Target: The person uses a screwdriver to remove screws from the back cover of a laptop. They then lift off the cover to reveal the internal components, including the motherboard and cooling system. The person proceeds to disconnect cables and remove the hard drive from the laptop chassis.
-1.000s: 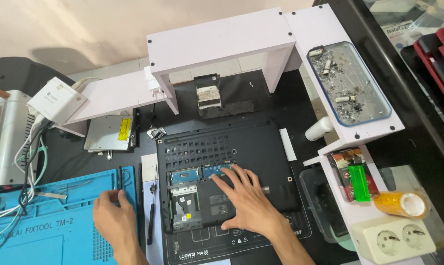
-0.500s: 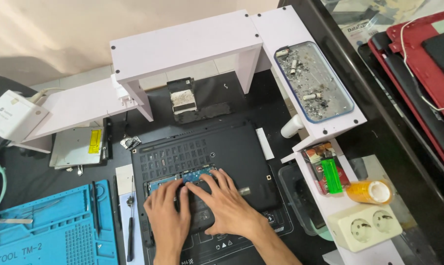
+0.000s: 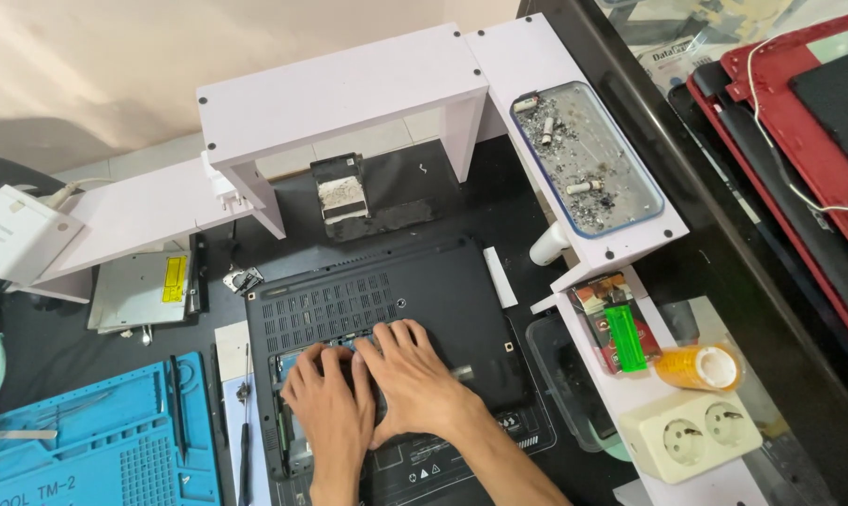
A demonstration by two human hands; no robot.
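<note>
On the desk, a blue mat lies at the left. The left hand and right hand, fingers spread flat, press side by side on the open black laptop. A green lighter lies at the right.

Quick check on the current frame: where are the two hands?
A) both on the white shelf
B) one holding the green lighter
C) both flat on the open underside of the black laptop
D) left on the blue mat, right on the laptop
C: the left hand and right hand lie side by side on the black laptop, over its open bay; blue mat and green lighter are untouched.
</note>
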